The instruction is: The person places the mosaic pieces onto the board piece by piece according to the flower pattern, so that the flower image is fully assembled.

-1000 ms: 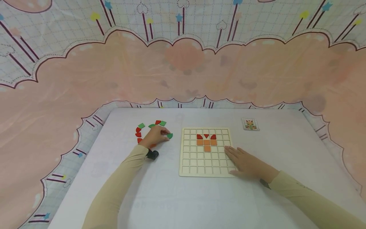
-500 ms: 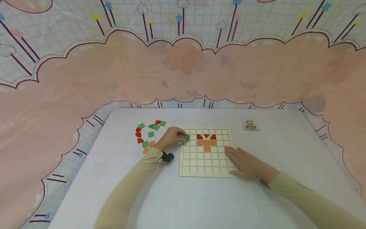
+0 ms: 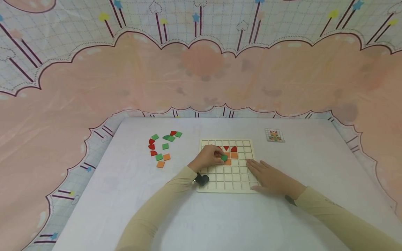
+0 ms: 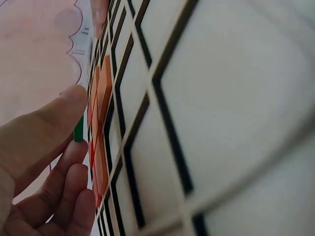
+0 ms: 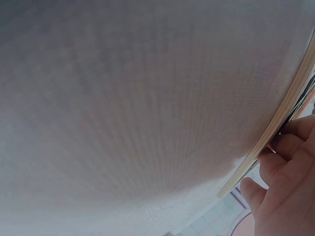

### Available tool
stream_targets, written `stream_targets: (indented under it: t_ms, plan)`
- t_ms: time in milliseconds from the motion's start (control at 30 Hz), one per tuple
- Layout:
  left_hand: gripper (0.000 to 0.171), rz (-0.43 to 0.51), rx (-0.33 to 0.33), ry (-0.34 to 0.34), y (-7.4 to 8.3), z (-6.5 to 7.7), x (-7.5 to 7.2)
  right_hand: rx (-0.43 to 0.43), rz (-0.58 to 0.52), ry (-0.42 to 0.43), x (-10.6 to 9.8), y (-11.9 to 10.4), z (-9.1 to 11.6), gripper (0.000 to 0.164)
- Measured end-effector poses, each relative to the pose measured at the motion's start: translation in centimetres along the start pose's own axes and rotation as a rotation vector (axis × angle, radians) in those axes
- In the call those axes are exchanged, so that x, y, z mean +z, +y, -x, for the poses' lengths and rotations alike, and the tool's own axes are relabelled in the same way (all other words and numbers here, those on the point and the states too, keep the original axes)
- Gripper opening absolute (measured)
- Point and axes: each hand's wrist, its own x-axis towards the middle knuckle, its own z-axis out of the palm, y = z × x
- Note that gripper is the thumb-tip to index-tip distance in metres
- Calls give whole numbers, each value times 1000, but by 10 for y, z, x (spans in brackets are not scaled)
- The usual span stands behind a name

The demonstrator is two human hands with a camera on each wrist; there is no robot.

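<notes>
My left hand pinches a green quarter-round tile over the upper middle of the pale wooden grid board. The left wrist view shows that green tile edge-on between thumb and fingers, close to the board's face. On the board, a red triangle, a red quarter-round tile and orange square tiles sit in the cells; my left hand partly covers others. With fingers extended, my right hand rests on the board's right edge. In the right wrist view its fingers touch the wooden rim.
Left of the board lie several loose tiles: green squares, red quarter-rounds and orange squares. A small pattern card with a flower-like picture on a grid lies at the back right of the white table.
The left hand has carried the green tile rightward from among the loose tiles, across the board's left edge, to over the orange squares. The right hand has stayed in place.
</notes>
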Motion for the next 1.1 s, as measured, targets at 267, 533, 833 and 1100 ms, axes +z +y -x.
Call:
stream_targets:
  t_ms: [267, 533, 833, 1100]
  plan:
    - [26, -23, 39, -23, 13, -5, 13, -19, 17, 5, 3, 4, -1, 79]
    - [27, -56, 58, -36, 17, -13, 22, -21, -14, 4, 2, 4, -1, 80]
    - [27, -110, 90, -33, 13, -19, 26, -29, 11, 22, 2, 4, -1, 79]
    - [23, -113, 80, -25, 10, -21, 28, -29, 7, 21, 1, 4, -1, 79]
